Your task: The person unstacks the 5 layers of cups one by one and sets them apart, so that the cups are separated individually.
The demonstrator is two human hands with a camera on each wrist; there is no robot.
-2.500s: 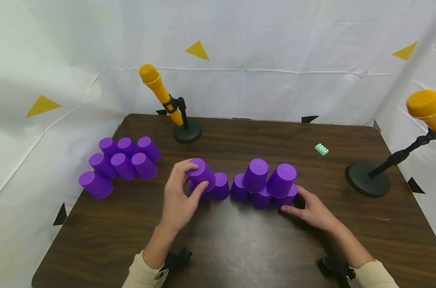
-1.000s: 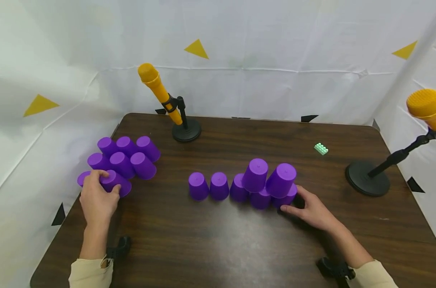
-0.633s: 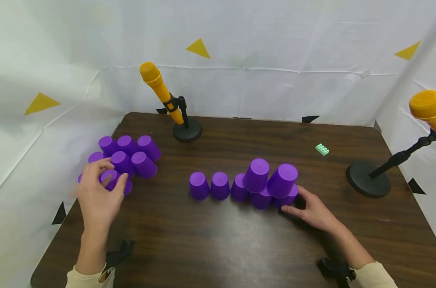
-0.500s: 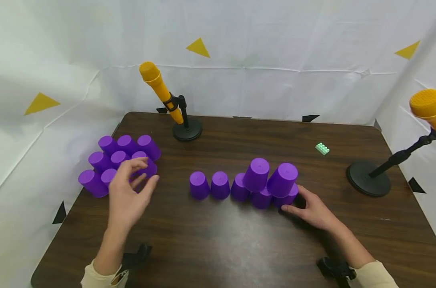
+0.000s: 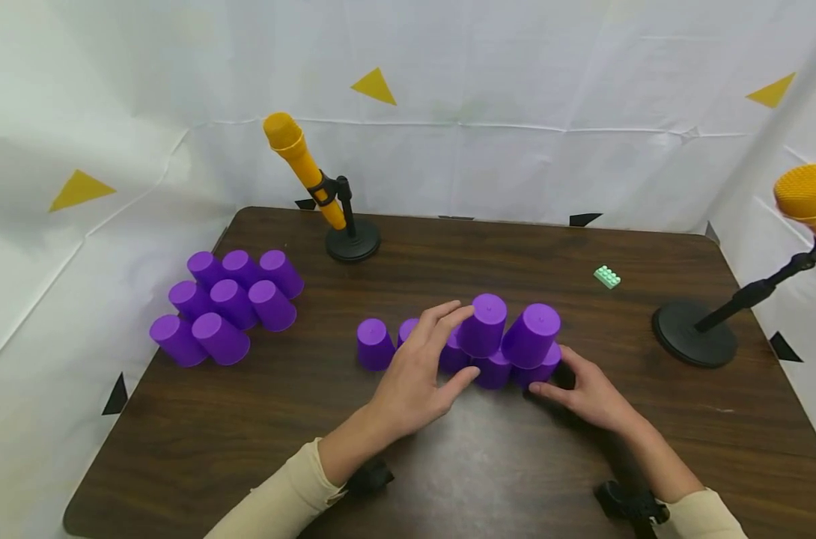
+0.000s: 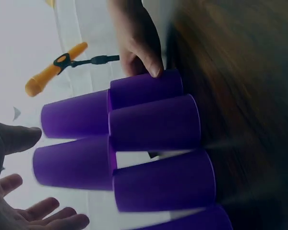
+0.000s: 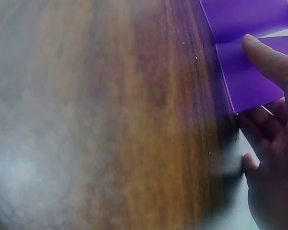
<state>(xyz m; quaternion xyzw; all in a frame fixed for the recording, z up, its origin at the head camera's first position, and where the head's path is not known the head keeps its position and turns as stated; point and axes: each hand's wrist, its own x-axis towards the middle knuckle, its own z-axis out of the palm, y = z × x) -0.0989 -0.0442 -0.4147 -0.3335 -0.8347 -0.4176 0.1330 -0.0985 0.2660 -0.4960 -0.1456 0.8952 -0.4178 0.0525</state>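
Two purple cups, an upper left cup (image 5: 486, 326) and an upper right cup (image 5: 532, 337), stand upside down on a row of upturned cups. My right hand (image 5: 593, 393) holds the row's end cup (image 5: 541, 370), thumb in front and fingers behind. With fingers spread, my left hand (image 5: 411, 385) is beside the upper left cup; in the left wrist view a gap shows between its thumb and the cups. This hand partly hides the row's left part. A single upturned cup (image 5: 375, 346) stands at the row's left end.
Several more upturned purple cups (image 5: 233, 303) stand close together at the table's left. A yellow microphone (image 5: 303, 161) on a black stand is at the back, another microphone (image 5: 808, 195) at the right. A small green toy brick (image 5: 607, 277) lies at the back right.
My left hand has carried a cup from atop the row to the left group, let it go, and moved back right to the stacked cups. My right hand has stayed put.
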